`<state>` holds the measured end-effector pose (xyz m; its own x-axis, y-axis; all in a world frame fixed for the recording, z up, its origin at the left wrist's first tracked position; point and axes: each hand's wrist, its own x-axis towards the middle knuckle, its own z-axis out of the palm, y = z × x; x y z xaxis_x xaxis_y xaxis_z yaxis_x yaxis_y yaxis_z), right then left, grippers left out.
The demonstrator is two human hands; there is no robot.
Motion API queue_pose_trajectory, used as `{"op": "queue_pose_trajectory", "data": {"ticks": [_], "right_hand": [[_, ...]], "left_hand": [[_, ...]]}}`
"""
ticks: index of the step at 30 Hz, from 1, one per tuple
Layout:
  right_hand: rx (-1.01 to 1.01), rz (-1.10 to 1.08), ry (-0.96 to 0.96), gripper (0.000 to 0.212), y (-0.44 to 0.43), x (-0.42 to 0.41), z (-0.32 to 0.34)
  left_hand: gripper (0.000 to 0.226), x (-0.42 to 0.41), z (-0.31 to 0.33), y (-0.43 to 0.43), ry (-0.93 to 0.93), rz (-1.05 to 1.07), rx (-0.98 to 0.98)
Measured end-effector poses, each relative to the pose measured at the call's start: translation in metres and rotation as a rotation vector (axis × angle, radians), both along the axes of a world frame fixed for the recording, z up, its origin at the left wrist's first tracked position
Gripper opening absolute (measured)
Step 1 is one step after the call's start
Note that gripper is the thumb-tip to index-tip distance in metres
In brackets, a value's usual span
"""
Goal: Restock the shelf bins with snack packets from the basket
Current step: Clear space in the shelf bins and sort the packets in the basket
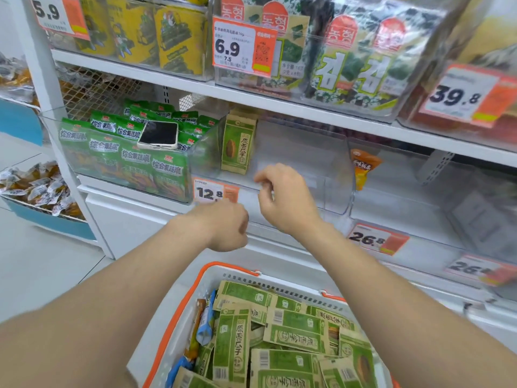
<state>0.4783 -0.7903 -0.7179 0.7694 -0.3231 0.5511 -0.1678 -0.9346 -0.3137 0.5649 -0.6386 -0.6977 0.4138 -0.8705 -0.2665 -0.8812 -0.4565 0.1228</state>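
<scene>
At a white metal shop shelf (140,71), a clear plastic bin (335,197) carries a 12.8 price tag (214,191). The bin holds one upright kraft-and-green packet (237,144) printed 原香瓜子, standing near its left wall. Below, a white slotted basket (218,284) with an orange rim is heaped with matching flat packets (279,331). The left hand (226,228) shows only its back, so its grip cannot be told. The right hand (282,197) hovers before the bin, grip loosely curled and empty. In the bin to the left, glossy green bags (134,161) marked 综合果蔬脆 carry a phone (159,134).
</scene>
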Motion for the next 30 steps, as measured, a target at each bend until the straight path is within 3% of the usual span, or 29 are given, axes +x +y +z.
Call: {"op": "queue_pose_trajectory", "data": {"ticks": [2, 5, 9, 13, 16, 18, 21, 24, 26, 30], "right_hand": [[-0.074, 0.066, -0.005, 0.022, 0.007, -0.030, -0.013], [-0.029, 0.065, 0.279, 0.023, 0.015, -0.070, -0.040], [0.143, 0.044, 0.792, 0.033, 0.010, -0.122, -0.090], [0.184, 0.004, 1.028, 0.026, 0.014, -0.161, -0.133], [0.216, 0.086, 1.148, 0.069, 0.030, -0.171, -0.155], [0.092, 0.135, 1.230, 0.084, 0.040, -0.173, -0.166], [-0.115, 0.171, 1.321, 0.080, 0.053, -0.174, -0.179], [-0.159, 0.167, 1.313, 0.074, 0.056, -0.173, -0.187], [-0.060, 0.141, 1.299, 0.068, 0.054, -0.172, -0.188], [0.336, 0.103, 1.236, 0.054, 0.043, -0.166, -0.169]], "left_hand": [[0.031, -0.014, -0.011, 0.000, 0.047, -0.060, 0.194], [0.038, -0.038, -0.029, -0.002, 0.013, -0.149, 0.398], [0.042, -0.064, -0.049, -0.003, 0.017, -0.215, 0.462], [0.044, -0.080, -0.066, -0.004, 0.005, -0.266, 0.509], [0.041, -0.086, -0.078, -0.005, -0.022, -0.303, 0.518], [0.031, -0.091, -0.084, -0.006, -0.046, -0.321, 0.522], [0.039, -0.097, -0.088, -0.007, -0.026, -0.349, 0.527], [0.040, -0.097, -0.092, -0.007, 0.000, -0.362, 0.522], [0.038, -0.095, -0.093, -0.006, -0.005, -0.370, 0.524], [0.048, -0.093, -0.086, -0.005, 0.029, -0.379, 0.539]]}}
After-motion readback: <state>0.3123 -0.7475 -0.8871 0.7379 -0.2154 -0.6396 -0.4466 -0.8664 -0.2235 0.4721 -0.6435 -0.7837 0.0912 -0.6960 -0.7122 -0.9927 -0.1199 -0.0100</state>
